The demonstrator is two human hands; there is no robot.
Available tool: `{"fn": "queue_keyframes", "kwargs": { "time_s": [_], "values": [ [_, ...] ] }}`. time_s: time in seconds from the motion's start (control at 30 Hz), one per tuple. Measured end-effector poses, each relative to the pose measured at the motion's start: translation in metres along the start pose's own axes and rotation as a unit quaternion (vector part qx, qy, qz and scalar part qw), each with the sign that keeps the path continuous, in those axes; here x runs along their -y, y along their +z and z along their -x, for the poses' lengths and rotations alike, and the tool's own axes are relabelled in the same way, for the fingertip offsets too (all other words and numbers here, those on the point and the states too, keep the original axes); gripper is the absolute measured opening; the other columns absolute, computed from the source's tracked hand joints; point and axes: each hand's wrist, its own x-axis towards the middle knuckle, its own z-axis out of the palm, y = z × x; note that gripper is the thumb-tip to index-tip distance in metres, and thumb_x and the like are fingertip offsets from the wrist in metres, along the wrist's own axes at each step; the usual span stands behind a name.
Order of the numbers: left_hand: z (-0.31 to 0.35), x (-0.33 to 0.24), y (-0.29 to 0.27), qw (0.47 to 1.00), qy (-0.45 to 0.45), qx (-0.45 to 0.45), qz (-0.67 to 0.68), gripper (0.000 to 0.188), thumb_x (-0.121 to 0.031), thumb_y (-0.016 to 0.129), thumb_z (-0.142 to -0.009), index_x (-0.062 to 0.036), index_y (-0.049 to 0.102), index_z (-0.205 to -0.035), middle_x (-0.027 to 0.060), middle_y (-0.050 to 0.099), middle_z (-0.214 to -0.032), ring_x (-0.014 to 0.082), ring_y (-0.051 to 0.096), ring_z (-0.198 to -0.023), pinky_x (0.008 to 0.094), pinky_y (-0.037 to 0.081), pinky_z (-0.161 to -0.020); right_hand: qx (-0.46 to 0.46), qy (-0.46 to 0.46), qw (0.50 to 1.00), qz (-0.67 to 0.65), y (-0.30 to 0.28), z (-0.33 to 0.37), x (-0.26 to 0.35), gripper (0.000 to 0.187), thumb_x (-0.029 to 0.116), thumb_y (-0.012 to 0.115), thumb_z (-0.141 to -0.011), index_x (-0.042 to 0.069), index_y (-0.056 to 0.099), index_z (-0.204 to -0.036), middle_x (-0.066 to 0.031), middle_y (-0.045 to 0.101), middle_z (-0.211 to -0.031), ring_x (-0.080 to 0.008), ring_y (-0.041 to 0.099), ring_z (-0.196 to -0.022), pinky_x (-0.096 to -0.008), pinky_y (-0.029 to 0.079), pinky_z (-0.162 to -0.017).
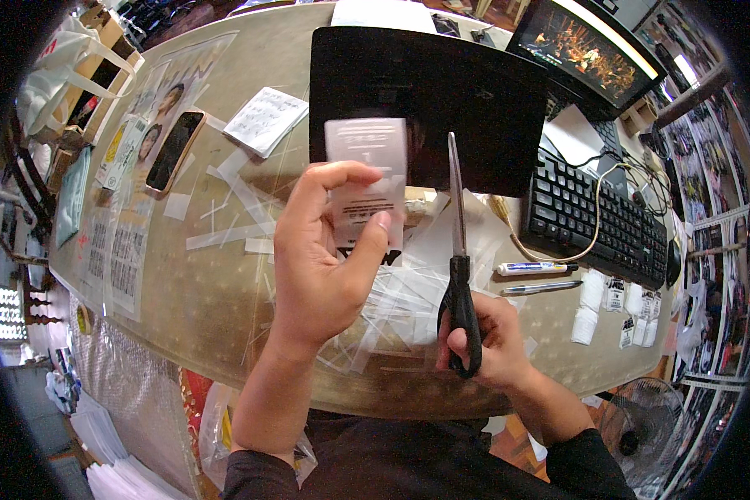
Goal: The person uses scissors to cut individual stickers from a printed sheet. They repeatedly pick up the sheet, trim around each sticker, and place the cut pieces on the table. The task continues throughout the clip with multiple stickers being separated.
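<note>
My left hand [321,242] pinches a small white printed card or label [367,187] between thumb and forefinger, holding it upright above the table. Dark bold print shows along its lower edge. To the right, my right hand [492,337] grips a pair of black-handled scissors [457,242], fingers through the handle loops. The blades point up and away, look closed together, and stand apart from the card. Cut paper strips and clear scraps [392,304] lie on the table below both hands.
A black flat panel [425,92] lies beyond my hands. Rightward are a black keyboard [600,217], a cable, a marker [533,268], a pen [542,287] and rolled white labels [587,308]. A phone [175,152] and a stack of notes [265,122] lie left. A lit monitor [592,50] stands far right.
</note>
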Motion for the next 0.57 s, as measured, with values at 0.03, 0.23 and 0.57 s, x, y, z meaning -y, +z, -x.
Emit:
{"fn": "queue_keyframes", "kwargs": {
  "time_s": [0.03, 0.23, 0.57],
  "values": [
    [-0.001, -0.001, 0.001, 1.000, -0.004, 0.005, 0.019, 0.041, 0.009, 0.056, -0.077, -0.0001, 0.047, -0.116, 0.0075, 0.053, -0.101, 0.0122, 0.055, -0.093, 0.0252, 0.046, -0.082, 0.002, -0.009, 1.000, -0.009, 0.000, 0.000, 0.000, 0.032, 0.030, 0.066, -0.081, 0.001, 0.052, -0.076, -0.0021, 0.053, -0.063, -0.0103, 0.056, -0.056, -0.0239, 0.044, -0.051],
    [-0.004, -0.012, -0.008, 0.996, -0.037, 0.076, 0.021, 0.047, 0.010, 0.058, -0.071, 0.0018, 0.053, -0.117, 0.0094, 0.052, -0.112, 0.0150, 0.055, -0.101, 0.0272, 0.049, -0.084, 0.056, 0.022, 0.990, 0.126, -0.052, 0.000, 0.022, 0.074, 0.074, 0.059, -0.063, 0.001, 0.053, -0.075, -0.0017, 0.051, -0.063, -0.0115, 0.051, -0.055, -0.0241, 0.038, -0.047],
    [-0.004, -0.018, -0.013, 0.977, -0.109, 0.182, 0.020, 0.053, 0.010, 0.062, -0.064, 0.0013, 0.056, -0.115, 0.0095, 0.050, -0.116, 0.0161, 0.054, -0.104, 0.0270, 0.050, -0.084, 0.229, 0.052, 0.948, 0.213, -0.091, 0.002, 0.040, 0.072, 0.071, 0.060, -0.067, 0.000, 0.048, -0.064, 0.0004, 0.041, -0.057, -0.0130, 0.039, -0.052, -0.0286, 0.025, -0.046]
  ]
}}
